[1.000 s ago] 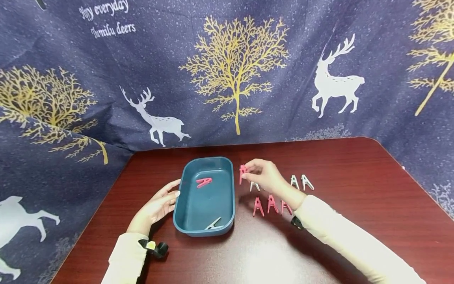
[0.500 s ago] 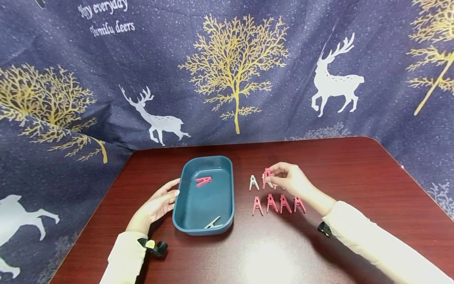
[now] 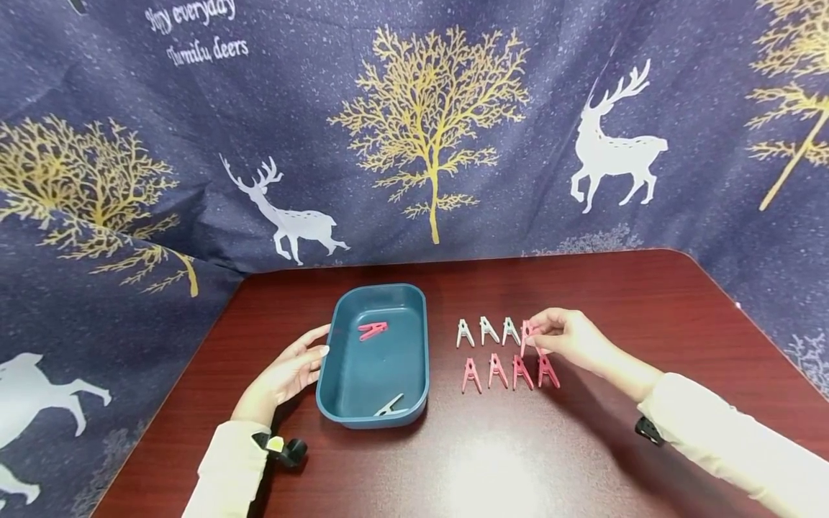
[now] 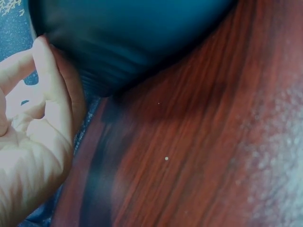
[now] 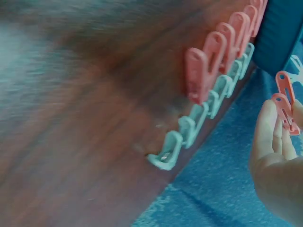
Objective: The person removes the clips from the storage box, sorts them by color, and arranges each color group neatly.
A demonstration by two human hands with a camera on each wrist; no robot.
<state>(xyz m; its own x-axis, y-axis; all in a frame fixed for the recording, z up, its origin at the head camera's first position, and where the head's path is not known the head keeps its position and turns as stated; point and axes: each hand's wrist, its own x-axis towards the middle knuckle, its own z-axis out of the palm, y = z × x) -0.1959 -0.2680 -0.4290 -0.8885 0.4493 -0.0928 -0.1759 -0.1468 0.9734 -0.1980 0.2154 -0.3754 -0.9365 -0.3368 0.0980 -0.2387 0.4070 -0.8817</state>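
Observation:
My right hand (image 3: pixel 573 342) pinches a pink clothespin (image 3: pixel 526 335) between thumb and fingers, above the table's right half. The same pink clothespin (image 5: pixel 285 101) shows at the fingertips in the right wrist view. Below it, a row of several pink clothespins (image 3: pixel 496 370) stands on the table, legs spread. Behind is a row of white clothespins (image 3: pixel 487 330), its right end covered by the hand. My left hand (image 3: pixel 288 378) touches the outer left wall of a blue bin (image 3: pixel 372 374) with relaxed fingers. Inside lie one pink clothespin (image 3: pixel 373 330) and one white clothespin (image 3: pixel 389 406).
The reddish-brown wooden table (image 3: pixel 550 446) carries everything. A dark blue cloth (image 3: pixel 505 180) with deer and trees hangs right behind its far edge. A black wrist camera (image 3: pixel 285 452) sits on the left wrist, close to the bin.
My right hand has moved right from beside the bin, carrying the pink clothespin past the white row to its right end. The left hand and the bin have stayed in place.

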